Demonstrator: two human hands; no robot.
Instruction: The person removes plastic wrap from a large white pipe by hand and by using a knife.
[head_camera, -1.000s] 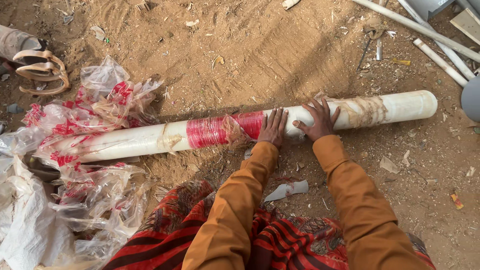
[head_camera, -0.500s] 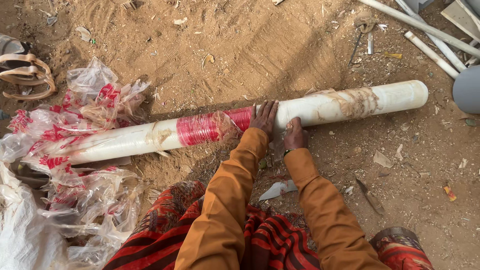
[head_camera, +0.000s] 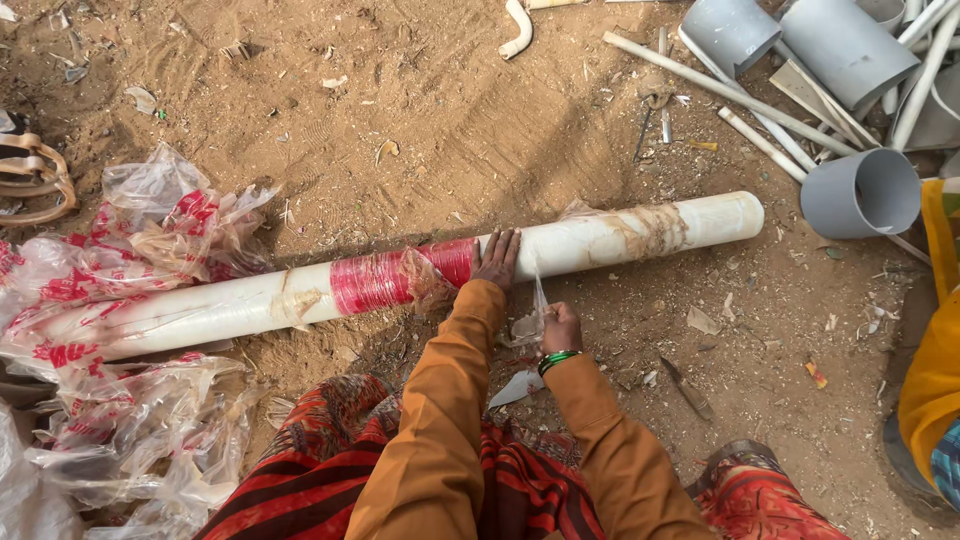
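Left hand (head_camera: 497, 260) lies flat on the white pipe (head_camera: 600, 240) on the dirt, right hand (head_camera: 560, 328) pinches a strip of clear plastic wrap (head_camera: 535, 310) off it, and that thin film looks likely to tear short, or the pipe to roll.

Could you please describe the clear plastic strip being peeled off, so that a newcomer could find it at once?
Start at the long white pipe lying across the sandy ground. Just right of its red band, the left hand presses the pipe, and the right hand pulls the plastic strip toward the body. Unlike the crumpled red-printed wrapping heaped at the pipe's left end, it is clear, thin and stretched taut.
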